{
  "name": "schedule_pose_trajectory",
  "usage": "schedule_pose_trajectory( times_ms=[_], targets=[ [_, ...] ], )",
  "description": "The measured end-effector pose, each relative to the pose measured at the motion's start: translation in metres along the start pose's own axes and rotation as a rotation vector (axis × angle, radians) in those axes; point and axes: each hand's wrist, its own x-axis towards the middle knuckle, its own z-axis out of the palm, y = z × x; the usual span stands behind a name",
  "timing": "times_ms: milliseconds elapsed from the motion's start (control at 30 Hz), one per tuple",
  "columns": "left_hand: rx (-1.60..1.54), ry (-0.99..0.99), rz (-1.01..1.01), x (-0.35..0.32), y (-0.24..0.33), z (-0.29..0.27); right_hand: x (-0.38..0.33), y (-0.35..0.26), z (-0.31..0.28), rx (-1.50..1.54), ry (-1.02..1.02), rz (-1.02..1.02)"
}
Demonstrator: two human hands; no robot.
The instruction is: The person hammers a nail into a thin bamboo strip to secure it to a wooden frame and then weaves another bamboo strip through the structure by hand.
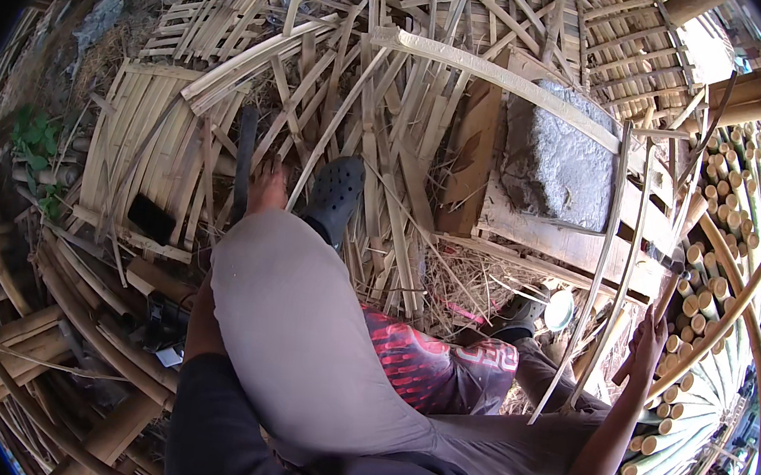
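Observation:
On the right, my right hand (646,344) is closed around a slim wooden handle (624,368). A short dark piece (673,259) shows just beyond its upper end; I cannot tell whether they join. Past my bent left knee (272,254) appears what looks like my left hand (267,187), partly hidden by the knee, so its grip is unclear. A flat dark strip (244,163) stands right beside it. Farther right, a long pale bamboo strip (499,76) arches across a grey stone block (561,154), which rests on a wooden box (471,168).
Split bamboo strips (391,137) litter the ground ahead. A slatted bamboo panel (140,143) with a black phone-like object (151,218) lies left. Stacked bamboo poles (703,299) and leaning strips (593,288) stand right. Red-and-black cloth (437,359) lies between my legs.

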Motion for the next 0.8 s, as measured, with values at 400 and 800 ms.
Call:
schedule_pose_trajectory(
  times_ms=[400, 800],
  targets=[
    [0.114, -0.191, -0.285, 0.027, 0.009, -0.004, 0.001, -0.006, 0.023, -0.053, -0.068, 0.074],
    [0.049, -0.242, -0.308, 0.032, -0.004, 0.012, 0.002, 0.005, 0.012, -0.030, -0.079, 0.063]
  ],
)
